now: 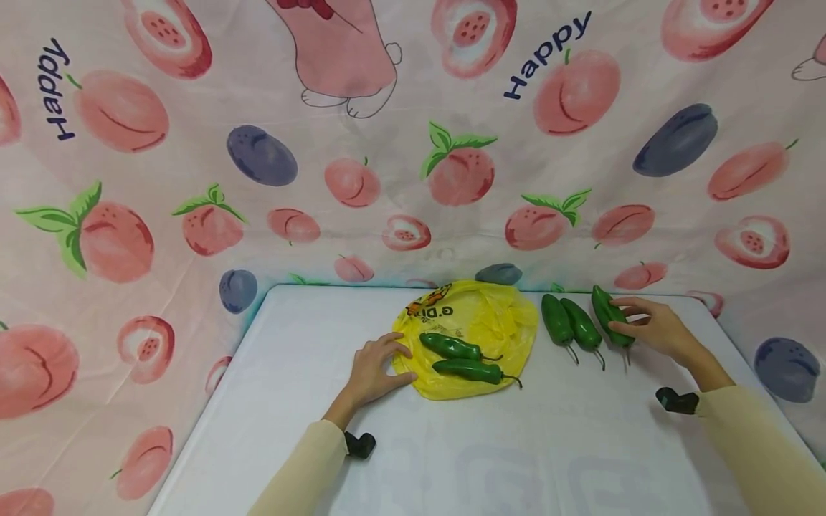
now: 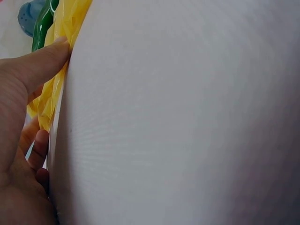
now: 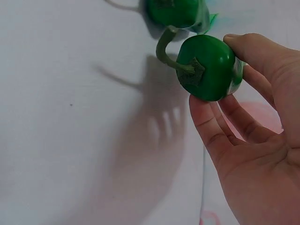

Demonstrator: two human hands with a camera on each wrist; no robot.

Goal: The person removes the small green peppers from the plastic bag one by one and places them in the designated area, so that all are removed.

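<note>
My right hand [image 1: 660, 328] pinches a green chili pepper [image 1: 606, 315] between thumb and fingers at the far right of the table. In the right wrist view the stem end of this pepper [image 3: 208, 70] faces the camera, and a shadow falls on the cloth beside it. Just left of it lie two more chili peppers [image 1: 582, 326], side by side, stems toward me. My left hand [image 1: 374, 369] rests at the left edge of a yellow plastic bag [image 1: 500, 304], thumb and fingers spread apart. Two chili peppers [image 1: 467, 370] lie on the bag, stems pointing right. Thumb and bag meet in the left wrist view.
A white-covered table [image 1: 271, 401] extends under everything. Behind and at both sides hangs a pink curtain [image 1: 387, 143] printed with fruit. Dark wrist cameras [image 1: 360, 445] sit beside both sleeves.
</note>
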